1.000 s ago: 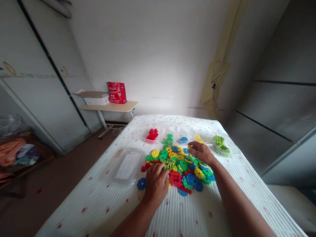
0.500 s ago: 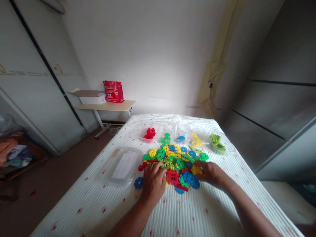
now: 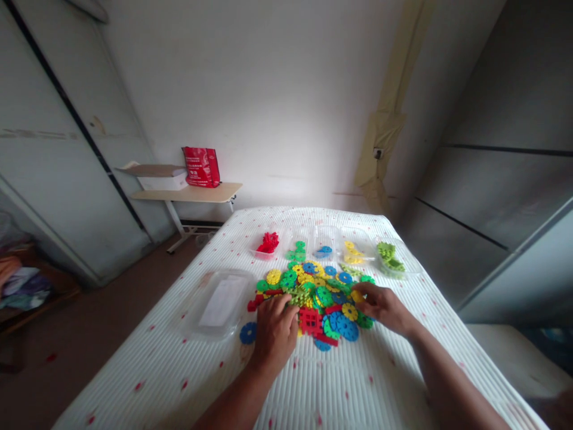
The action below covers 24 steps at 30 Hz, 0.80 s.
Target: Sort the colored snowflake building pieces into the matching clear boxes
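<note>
A heap of plastic interlocking pieces (image 3: 320, 292) in yellow, green, blue and red lies on a white ribbed sheet (image 3: 313, 382). My left hand (image 3: 274, 331) rests palm down at the heap's left edge, fingers curled over pieces by a red square grid piece (image 3: 310, 321). My right hand (image 3: 382, 306) sits at the heap's right edge, fingers bent around a yellow disc. One blue disc (image 3: 246, 332) lies apart, left of my left hand.
Small clear tubs stand in a row beyond the heap: red pieces (image 3: 267, 245), green, blue, yellow (image 3: 352, 252) and light green (image 3: 388, 260). A clear lid (image 3: 219, 301) lies to the left. A side table (image 3: 190, 194) with a red bag stands by the wall.
My right hand came back from the far tubs to the heap's right edge and closed over a yellow disc. My left hand stayed put. The view shifted slightly.
</note>
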Motion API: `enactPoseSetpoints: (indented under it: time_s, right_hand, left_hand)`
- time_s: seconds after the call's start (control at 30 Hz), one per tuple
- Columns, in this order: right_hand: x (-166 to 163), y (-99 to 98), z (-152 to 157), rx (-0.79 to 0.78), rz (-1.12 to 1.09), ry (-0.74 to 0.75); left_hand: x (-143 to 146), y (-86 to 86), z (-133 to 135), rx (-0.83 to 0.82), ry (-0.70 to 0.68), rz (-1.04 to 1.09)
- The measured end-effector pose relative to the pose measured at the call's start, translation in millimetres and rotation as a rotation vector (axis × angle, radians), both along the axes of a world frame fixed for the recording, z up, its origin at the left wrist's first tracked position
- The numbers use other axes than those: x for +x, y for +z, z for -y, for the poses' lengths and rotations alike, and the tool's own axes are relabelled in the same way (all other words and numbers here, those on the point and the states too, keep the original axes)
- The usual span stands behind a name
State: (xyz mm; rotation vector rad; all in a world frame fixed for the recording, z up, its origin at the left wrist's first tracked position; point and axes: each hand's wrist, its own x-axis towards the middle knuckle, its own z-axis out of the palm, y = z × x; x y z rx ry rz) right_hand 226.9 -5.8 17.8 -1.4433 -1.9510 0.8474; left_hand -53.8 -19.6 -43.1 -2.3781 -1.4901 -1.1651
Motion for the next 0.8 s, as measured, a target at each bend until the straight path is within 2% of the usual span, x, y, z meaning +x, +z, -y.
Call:
enactPoseSetpoints:
  time_s: [0.23,0.37,0.47,0.8]
  right_hand:
    - [1.2,-0.3,-5.5,-0.221,-0.443,-0.082]
    - [0.7,-4.5,-7.2,-0.272,-0.598,-0.098]
    - [-0.4,-5.8,-7.6,-0.274,-0.602,-0.102]
    - [-5.6,-9.0,-9.6,-0.198,-0.411,-0.099]
  left_hand:
    - [-0.3,-0.1,0.0,0.015,-0.02,0.0]
    - [-0.5,0.1,-0.9,0.041,-0.023,0.006]
    - [-0.3,0.7,-1.0,0.037,-0.021,0.003]
    - [-0.3,1.9,-0.8,0.021,0.006,-0.009]
